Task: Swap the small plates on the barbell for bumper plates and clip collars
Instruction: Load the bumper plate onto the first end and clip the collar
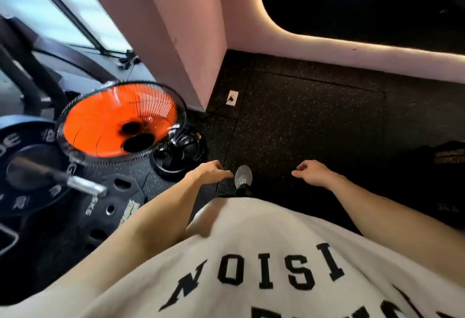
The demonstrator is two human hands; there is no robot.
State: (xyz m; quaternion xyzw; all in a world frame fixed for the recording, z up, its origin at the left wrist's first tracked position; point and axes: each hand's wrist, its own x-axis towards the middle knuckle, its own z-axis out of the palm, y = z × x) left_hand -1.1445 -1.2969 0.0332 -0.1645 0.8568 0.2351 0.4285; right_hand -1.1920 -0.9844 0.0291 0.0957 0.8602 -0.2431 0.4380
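At the far left a black bumper plate [22,166] sits on the barbell, and the bare steel sleeve end [86,186] sticks out of it toward me. A smaller black plate marked 5KG [110,207] lies flat on the floor just right of it. My left hand [210,173] hangs over the floor, fingers loosely curled, holding nothing. My right hand [313,173] hangs at the same height, also holding nothing. Both hands are well right of the barbell. No collar shows in view.
A spinning floor fan with orange blades [120,121] stands beside the plates, against a pink pillar [181,28]. My grey shoe [242,175] is between my hands. More black plates [450,157] lie at the right edge on dark speckled rubber flooring [314,121].
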